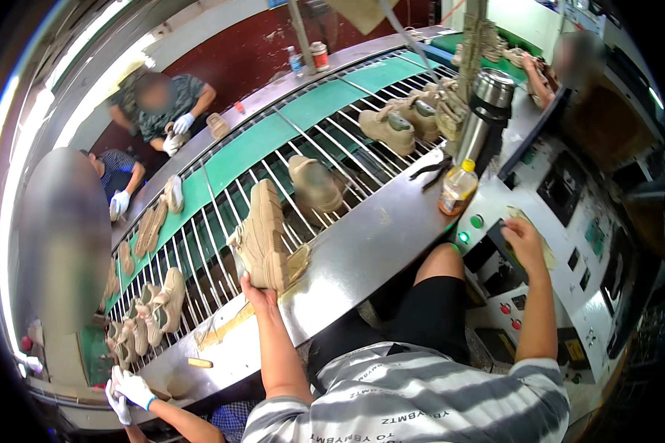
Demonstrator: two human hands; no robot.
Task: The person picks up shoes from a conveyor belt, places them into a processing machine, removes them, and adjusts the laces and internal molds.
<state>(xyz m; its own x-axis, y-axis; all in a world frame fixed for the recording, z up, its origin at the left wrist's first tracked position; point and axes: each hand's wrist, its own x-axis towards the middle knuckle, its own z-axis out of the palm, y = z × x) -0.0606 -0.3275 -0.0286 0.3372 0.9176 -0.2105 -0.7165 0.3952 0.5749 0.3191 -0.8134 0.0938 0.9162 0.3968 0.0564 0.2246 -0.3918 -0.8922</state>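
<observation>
Currently, the person's left hand (259,295) is gripping one tan lace-up shoe (261,240) at its lower end, digits bent and partly hidden. The shoe is hanging above the near side of the rod conveyor (207,184), where that is meeting the steel worktop (362,255). Its long axis is running away from the person, tilting slightly; the sole is facing right, the laced side left, and the toe is apparently pointing away. Key relation: the shoe is lying well to the left of the right hand (524,240), with the worktop stretching between; the left hand, being in contact, is the nearer one.

The right hand is hovering at the control panel (521,193), half curled, its fingertips meeting a dark flat part (507,247); whether it is gripping or merely touching, the observer cannot tell.

Counts: one tan shoe (316,184) is standing just beyond the held one. At least three tan shoes (388,131) are sitting farther right along the rods, and at least four (171,299) are crowding at the left; overlap is preventing exact totals. One steel thermos (489,111) and one yellow-capped bottle (458,190) are standing beside the panel. Two green buttons (476,221) and two red buttons (505,307) are showing on the machine.
</observation>
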